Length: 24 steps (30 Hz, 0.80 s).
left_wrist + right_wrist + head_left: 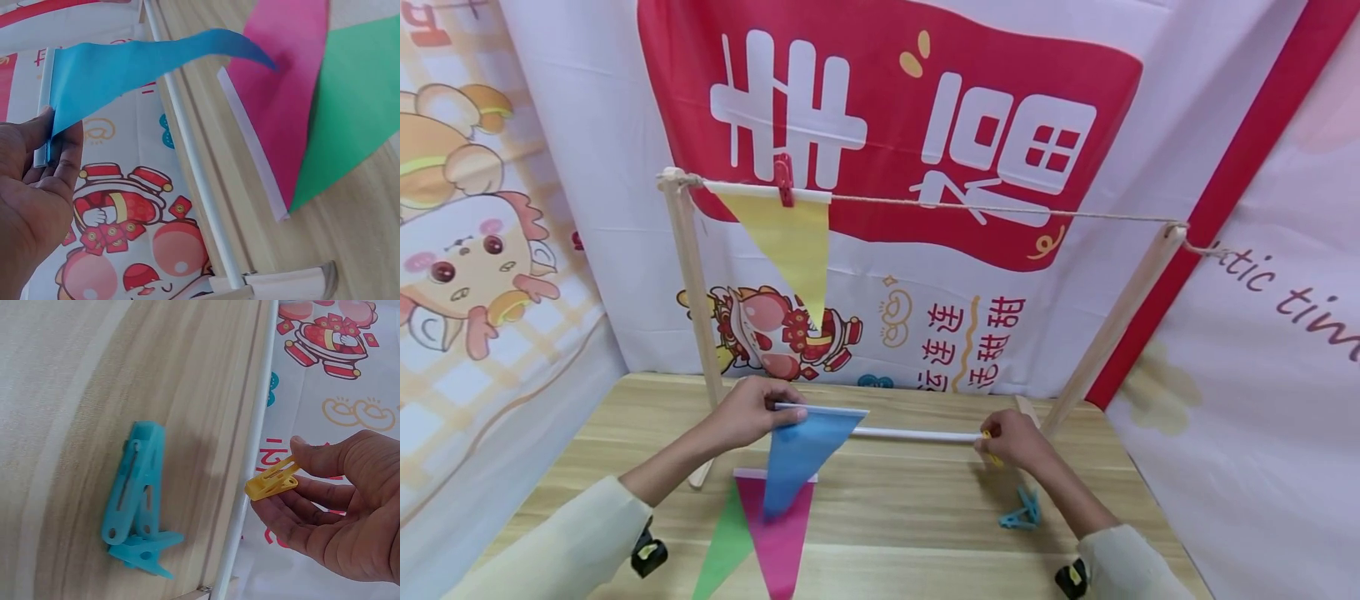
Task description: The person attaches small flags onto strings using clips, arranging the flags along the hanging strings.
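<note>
Over the left half of the wooden table [917,533], the left hand [756,414] pinches the blue pennant [808,450] at the left end of its white top strip [835,410], a narrow grip between thumb and fingers. The body slopes toward the near side, its tip in front of the pink pennant [782,542], which overlaps the green pennant [727,533]; whether blue touches pink, I cannot tell. It looks very light and limp: the free end bends in the left wrist view, while the strip is straight and seems stiffer. That strip is probably the best hold, since the loose body would likely fold or crumple.

To the right, by the right post [1116,325], the right hand [1018,437] holds a yellow clip [273,481] between thumb and fingers. It looks like smooth, hard, light plastic; pinched off-centre it could twist or slip, so the handle ends should suit thumb and finger best. Two teal clips [1022,511] lie just on the near side of that hand
</note>
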Available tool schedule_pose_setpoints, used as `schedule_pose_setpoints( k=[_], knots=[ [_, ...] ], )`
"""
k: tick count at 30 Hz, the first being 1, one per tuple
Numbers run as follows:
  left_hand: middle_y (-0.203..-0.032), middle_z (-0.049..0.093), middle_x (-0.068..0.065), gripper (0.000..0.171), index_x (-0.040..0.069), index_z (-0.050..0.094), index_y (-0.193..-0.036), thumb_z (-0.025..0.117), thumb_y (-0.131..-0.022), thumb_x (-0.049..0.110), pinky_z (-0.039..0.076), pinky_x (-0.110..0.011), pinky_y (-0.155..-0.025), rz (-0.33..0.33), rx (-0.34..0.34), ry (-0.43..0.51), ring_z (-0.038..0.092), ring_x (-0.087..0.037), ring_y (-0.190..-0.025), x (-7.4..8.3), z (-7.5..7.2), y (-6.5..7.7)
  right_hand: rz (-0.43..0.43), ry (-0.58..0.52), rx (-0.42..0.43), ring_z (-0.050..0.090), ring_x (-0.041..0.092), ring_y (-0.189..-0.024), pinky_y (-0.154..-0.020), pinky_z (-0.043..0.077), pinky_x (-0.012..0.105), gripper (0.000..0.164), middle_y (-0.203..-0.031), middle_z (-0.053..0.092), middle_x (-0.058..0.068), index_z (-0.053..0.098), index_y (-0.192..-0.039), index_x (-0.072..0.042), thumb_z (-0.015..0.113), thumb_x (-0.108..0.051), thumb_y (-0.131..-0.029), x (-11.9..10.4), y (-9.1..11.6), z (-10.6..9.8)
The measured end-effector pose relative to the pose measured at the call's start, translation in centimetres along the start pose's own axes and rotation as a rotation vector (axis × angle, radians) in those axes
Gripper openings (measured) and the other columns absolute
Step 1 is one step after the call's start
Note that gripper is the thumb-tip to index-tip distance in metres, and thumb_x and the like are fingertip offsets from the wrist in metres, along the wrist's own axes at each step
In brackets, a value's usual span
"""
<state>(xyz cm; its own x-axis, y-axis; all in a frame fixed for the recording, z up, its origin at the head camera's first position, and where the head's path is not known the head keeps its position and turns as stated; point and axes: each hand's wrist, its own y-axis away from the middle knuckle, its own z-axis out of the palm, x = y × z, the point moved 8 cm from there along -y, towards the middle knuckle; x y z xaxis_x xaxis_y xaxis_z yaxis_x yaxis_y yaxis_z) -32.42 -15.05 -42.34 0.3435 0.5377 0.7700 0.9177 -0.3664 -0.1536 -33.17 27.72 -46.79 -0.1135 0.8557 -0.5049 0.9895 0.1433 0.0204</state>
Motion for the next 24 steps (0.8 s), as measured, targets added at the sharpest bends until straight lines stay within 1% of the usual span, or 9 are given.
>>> schedule_pose_setpoints(
  k=[3, 8, 15, 19, 22, 24],
  knots=[
    [-0.105, 0.084, -0.004, 0.015, 0.01, 0.087, -0.111, 0.086, -0.103, 0.023, 0.061, -0.026, -0.077, 0.007, 0.021, 0.03, 0.071, -0.019, -0.089, 0.6, -0.2, -0.2, -0.017, 0.025, 0.015, 0.07, 0.019, -0.086, -0.08, 0.061, 0.039, 0.032, -0.092, 0.079, 0.009, 0.082, -0.111, 0.005, 0.091, -0.019, -0.093, -0.4, -0.2, -0.5],
    [-0.106, 0.084, -0.005, 0.015, 0.011, 0.087, -0.112, 0.086, -0.103, 0.023, 0.062, -0.026, -0.077, 0.006, 0.032, 0.051, 0.071, -0.019, -0.09, 1.3, -0.3, -0.4, -0.035, 0.03, 0.005, 0.068, 0.019, -0.086, -0.08, 0.06, 0.04, 0.035, -0.094, 0.078, 0.009, 0.081, -0.115, 0.006, 0.09, -0.022, -0.095, -1.1, -0.3, -1.1],
    [-0.104, 0.082, -0.004, 0.016, 0.013, 0.087, -0.112, 0.086, -0.103, 0.026, 0.061, -0.025, -0.074, 0.022, 0.035, 0.043, 0.069, -0.019, -0.086, 2.3, -0.5, -0.2, -0.061, 0.013, -0.002, 0.07, 0.02, -0.089, -0.082, 0.062, 0.042, 0.034, -0.098, 0.079, 0.011, 0.081, -0.115, 0.007, 0.089, -0.02, -0.096, -1.8, -0.6, -1.8],
    [-0.104, 0.081, -0.004, 0.017, 0.013, 0.087, -0.112, 0.086, -0.103, 0.027, 0.061, -0.025, -0.072, 0.036, 0.047, 0.047, 0.068, -0.019, -0.084, 3.1, -0.9, -0.1, -0.069, 0.004, -0.006, 0.07, 0.02, -0.087, -0.079, 0.062, 0.04, 0.03, -0.097, 0.079, 0.012, 0.081, -0.114, 0.007, 0.087, -0.017, -0.097, -2.0, -0.8, -2.0],
    [-0.104, 0.081, -0.004, 0.015, 0.014, 0.088, -0.11, 0.087, -0.102, 0.027, 0.061, -0.025, -0.071, 0.058, 0.073, 0.048, 0.068, -0.018, -0.083, 3.9, -1.4, -0.1, -0.085, 0.018, 0.004, 0.073, 0.023, -0.089, -0.081, 0.064, 0.043, 0.032, -0.098, 0.08, 0.014, 0.081, -0.115, 0.007, 0.087, -0.018, -0.097, -2.4, -0.9, -2.4],
    [-0.104, 0.081, -0.004, 0.014, 0.015, 0.088, -0.109, 0.088, -0.102, 0.026, 0.061, -0.025, -0.07, 0.078, 0.092, 0.056, 0.069, -0.017, -0.082, 4.4, -1.7, -0.1, -0.089, 0.026, 0.013, 0.075, 0.026, -0.093, -0.087, 0.065, 0.046, 0.034, -0.101, 0.081, 0.016, 0.081, -0.117, 0.008, 0.088, -0.019, -0.097, -2.7, -0.9, -2.7]
  ],
)
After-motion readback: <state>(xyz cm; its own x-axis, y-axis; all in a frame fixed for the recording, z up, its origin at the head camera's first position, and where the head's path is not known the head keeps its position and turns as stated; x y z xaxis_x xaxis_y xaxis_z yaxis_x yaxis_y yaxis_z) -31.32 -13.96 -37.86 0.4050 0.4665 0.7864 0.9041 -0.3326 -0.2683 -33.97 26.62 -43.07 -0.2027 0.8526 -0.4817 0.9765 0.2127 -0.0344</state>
